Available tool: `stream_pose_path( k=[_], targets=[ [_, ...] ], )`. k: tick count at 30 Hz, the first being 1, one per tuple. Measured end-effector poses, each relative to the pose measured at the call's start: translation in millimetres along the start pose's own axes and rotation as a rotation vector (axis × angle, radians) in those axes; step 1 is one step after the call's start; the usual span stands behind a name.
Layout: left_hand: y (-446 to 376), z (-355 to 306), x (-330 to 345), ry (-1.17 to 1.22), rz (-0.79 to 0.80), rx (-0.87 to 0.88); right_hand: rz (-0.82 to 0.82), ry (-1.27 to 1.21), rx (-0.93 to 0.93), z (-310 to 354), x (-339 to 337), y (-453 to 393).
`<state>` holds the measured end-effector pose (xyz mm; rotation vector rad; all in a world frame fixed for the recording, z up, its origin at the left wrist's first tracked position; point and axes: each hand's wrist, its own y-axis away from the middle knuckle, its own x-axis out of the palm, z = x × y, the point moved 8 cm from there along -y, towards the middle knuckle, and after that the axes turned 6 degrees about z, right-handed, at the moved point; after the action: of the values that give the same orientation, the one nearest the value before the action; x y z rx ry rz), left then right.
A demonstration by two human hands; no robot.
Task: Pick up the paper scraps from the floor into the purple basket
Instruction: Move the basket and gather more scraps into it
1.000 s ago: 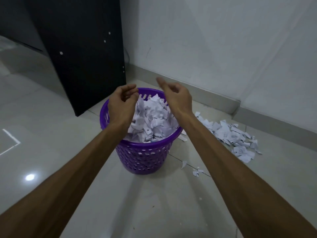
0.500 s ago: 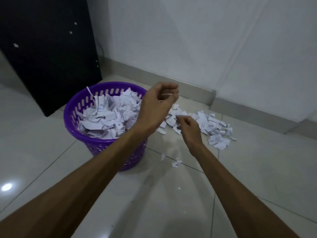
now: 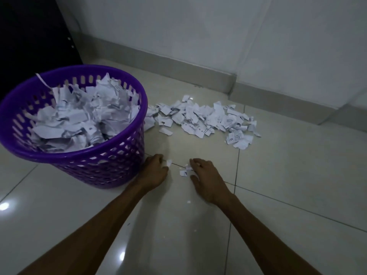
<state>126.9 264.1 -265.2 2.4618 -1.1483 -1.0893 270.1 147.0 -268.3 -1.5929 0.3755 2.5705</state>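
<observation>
The purple basket [image 3: 119, 144] stands on the floor at the left, filled nearly to the rim with white paper scraps [image 3: 83, 118]. A loose pile of scraps [image 3: 202, 118] lies on the tiles to its right, near the wall. Both my hands are down at the floor in front of the basket. My left hand [image 3: 154, 172] has its fingers curled and pinches a small scrap [image 3: 169, 162] at its fingertips. My right hand [image 3: 207, 178] rests on the tile with finger and thumb spread around two or three small scraps [image 3: 183, 172].
A dark cabinet [image 3: 29, 36] stands behind the basket at the left. A white wall with a skirting board [image 3: 178, 64] runs along the back. Tiny paper bits [image 3: 188, 202] dot the glossy tiles near my right wrist.
Both hands dropped from above the basket down to the floor and reached the small scraps in front of it. The view swung right and lower.
</observation>
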Motion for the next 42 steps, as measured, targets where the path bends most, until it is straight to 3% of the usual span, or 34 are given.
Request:
stream_pose_path(
  k=[10,16,20,25,42],
  targets=[
    [8,-20,33,-0.296,-0.100,0.342,0.001,-0.076,-0.142,-1,-1,2],
    [21,-25,54,-0.326,0.038,0.515,-0.031,-0.163,-0.174,0,-9,32],
    [23,-21,46,-0.238,0.054,0.437,0.017,-0.259,-0.090,-8,-11,43],
    [27,-19,42,-0.307,0.007,0.431,0.096,-0.171,-0.104,-1,-3,36],
    [29,-14,36,-0.261,-0.154,0.359,-0.152,-0.251,-0.127,7,-4,25]
  ],
)
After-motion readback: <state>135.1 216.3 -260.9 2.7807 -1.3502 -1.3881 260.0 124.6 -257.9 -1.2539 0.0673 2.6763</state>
